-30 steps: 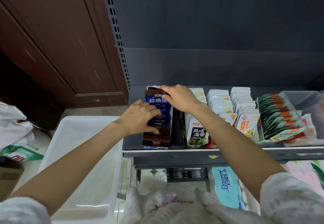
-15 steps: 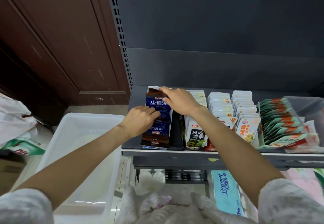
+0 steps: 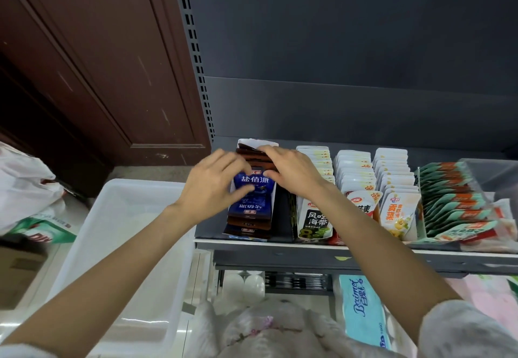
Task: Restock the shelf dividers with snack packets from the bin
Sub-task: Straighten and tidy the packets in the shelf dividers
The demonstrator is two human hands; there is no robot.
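Observation:
A row of blue and brown snack packets (image 3: 252, 203) fills the leftmost divider on the grey shelf (image 3: 280, 245). My left hand (image 3: 213, 189) grips the left side of the row, thumb pressed on a blue packet's face. From the right, my right hand (image 3: 291, 170) lies over the back packets, its fingertips touching the top edge of the upright blue one. The white bin (image 3: 117, 245) stands on the floor to the left of the shelf and looks empty. More dividers to the right hold white packets (image 3: 356, 172) and green-orange packets (image 3: 454, 198).
A brown wooden door (image 3: 98, 63) rises at the left beside the perforated shelf upright (image 3: 193, 49). White plastic bags (image 3: 25, 189) lie at the far left. Below the shelf sit a blue tissue pack (image 3: 361, 310) and white rolls (image 3: 244, 284).
My left hand has slid up and back along the blue and brown packets, toward my right hand. The right hand has stayed on the back of the row.

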